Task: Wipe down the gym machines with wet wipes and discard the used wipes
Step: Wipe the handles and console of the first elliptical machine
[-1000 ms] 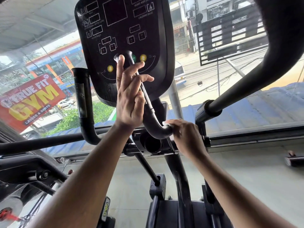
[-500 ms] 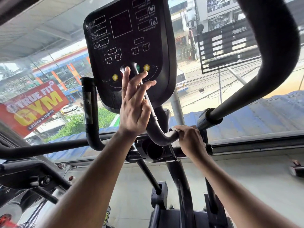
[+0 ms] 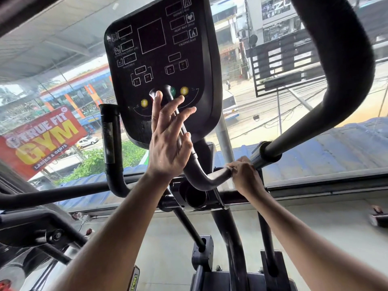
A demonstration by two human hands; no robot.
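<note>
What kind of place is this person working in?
Most likely a gym on an upper floor. A cardio machine's console shows heart-rate and calorie readouts, curved black handlebars surround it, and a red "True Fit Gym" sign hangs outside the window.

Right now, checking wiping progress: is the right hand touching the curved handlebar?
Touching. The head view shows the right hand curled round the end of the curved handlebar, with no gap.

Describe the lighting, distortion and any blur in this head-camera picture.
Head view: bright daylight through the window backlights the scene, leaving the console dark with faint markings; wide-angle bending bows the big handlebar and window frame; the left hand and right hand look fairly sharp; the picture softens toward the edges.
</note>
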